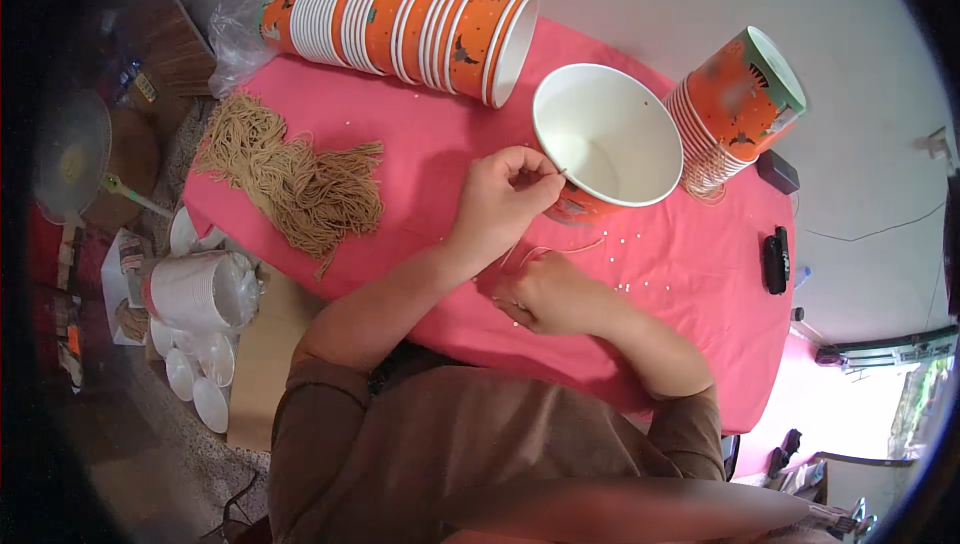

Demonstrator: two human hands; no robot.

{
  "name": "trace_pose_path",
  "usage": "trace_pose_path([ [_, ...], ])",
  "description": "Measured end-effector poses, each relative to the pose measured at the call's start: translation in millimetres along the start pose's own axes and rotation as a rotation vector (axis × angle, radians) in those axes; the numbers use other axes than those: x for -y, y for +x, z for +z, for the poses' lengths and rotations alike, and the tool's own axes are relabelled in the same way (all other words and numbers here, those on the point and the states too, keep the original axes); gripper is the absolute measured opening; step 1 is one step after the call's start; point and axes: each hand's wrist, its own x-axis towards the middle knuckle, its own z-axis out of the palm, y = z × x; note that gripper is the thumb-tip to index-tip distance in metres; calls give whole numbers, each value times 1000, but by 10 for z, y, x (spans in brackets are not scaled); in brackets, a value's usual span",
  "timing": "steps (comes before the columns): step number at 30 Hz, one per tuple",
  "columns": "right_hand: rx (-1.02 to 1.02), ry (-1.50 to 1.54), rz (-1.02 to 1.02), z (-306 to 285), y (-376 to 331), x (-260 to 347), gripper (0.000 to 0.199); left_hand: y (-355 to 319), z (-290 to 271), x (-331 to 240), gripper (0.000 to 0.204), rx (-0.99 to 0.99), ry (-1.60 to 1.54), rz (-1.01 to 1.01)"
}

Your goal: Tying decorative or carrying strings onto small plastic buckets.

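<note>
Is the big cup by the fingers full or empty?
Looks empty: beside the left hand, the cup shows just its white inside, down to the bottom.

I've got a pink-covered surface (715,344) carrying a long row of nested orange tubs (380,29) lying on its side along the far left, with a tangled bundle of tan string (300,182) spread on the near side of it. To the right of the row I can see an open white-lined tub (640,124) standing mouth up, and beyond it an upside-down orange stack (735,109). Small white specks (624,235) lie scattered in front of the open tub, and near the right edge I make out a dark block (778,172) and a slim black object (774,262).
</note>
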Motion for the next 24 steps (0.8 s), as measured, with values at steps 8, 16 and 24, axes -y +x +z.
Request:
trace_pose_path([
  [8,-89,-42,-43,117,-13,-45,9,69,-8,40,7,-25,38,5],
  [16,15,-106,16,176,0,-56,11,101,19,-1,7,-18,-4,-1],
  [24,-75,-9,-87,186,10,4,10,198,-39,21,7,47,111,18],
])
